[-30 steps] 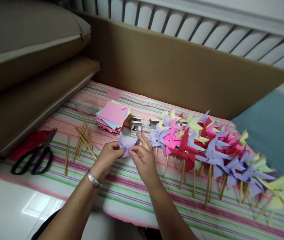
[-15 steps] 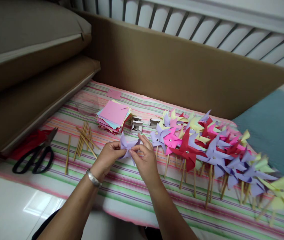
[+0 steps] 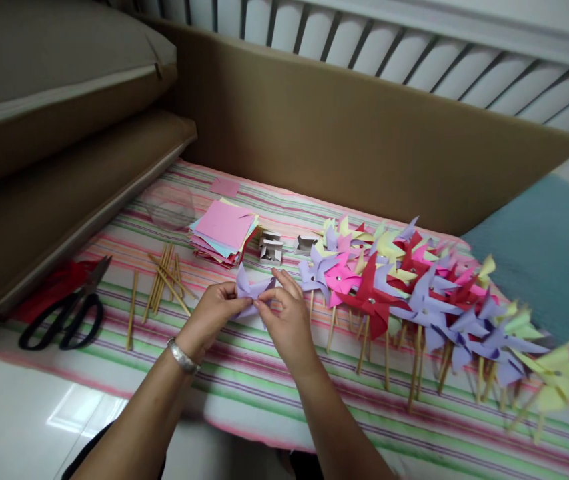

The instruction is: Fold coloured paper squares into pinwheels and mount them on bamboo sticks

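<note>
— What are the hands doing?
— Both are pinching one lilac paper pinwheel head (image 3: 250, 293) above the striped cloth (image 3: 244, 380). The left hand (image 3: 211, 313) is closing thumb and fingers on its left side; the right hand (image 3: 287, 320) is pressing fingertips (image 3: 264, 303) together at its middle, index finger raised.
— Where is it sitting relative to them?
— Between the two grips, lifted off the cloth, toward the near edge.
— And the count around it?
— One pair of black scissors (image 3: 61, 320) is lying at the left edge, one stack of coloured paper squares (image 3: 224, 230) beyond the hands, a loose bunch of wooden sticks (image 3: 167, 280) too tangled to count, and a heap of finished pinwheels (image 3: 414, 293) to the right, too overlapped to count.
</note>
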Demonstrator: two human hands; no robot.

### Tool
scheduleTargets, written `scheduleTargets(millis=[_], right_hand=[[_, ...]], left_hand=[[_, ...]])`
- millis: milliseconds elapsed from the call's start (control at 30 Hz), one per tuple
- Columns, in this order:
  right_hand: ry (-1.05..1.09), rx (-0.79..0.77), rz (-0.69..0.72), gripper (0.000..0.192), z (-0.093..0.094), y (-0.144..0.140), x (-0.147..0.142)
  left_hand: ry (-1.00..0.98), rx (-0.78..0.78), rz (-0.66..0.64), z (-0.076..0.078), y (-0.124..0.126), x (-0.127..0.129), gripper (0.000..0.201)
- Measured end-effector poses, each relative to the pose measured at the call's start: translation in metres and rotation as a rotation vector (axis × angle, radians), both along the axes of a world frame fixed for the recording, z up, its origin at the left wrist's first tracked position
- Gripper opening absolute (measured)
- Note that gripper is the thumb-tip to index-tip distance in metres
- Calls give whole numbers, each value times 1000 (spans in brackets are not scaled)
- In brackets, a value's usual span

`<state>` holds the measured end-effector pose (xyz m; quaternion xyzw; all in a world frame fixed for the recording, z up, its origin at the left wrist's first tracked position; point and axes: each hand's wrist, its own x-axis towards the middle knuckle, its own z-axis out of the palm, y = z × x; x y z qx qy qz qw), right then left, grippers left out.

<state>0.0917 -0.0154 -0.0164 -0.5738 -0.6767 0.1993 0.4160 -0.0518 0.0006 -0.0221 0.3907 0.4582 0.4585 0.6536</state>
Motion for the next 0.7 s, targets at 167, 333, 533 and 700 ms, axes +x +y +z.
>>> scheduleTargets(millis=[167,333,533,700], right_hand=[[-11,-8,22,35,14,2,12],[12,-242,176,44,18,1,25],[73,-360,280,46,14,-2,29],[13,-423,338,46,19,-2,27]], left_hand=[[122,28,-57,-1,0,-2,10],[195,88,-229,1,-5,1,4],[200,101,-342,-1,-6,9,3],[208,142,-371,-7,-4,8,4]])
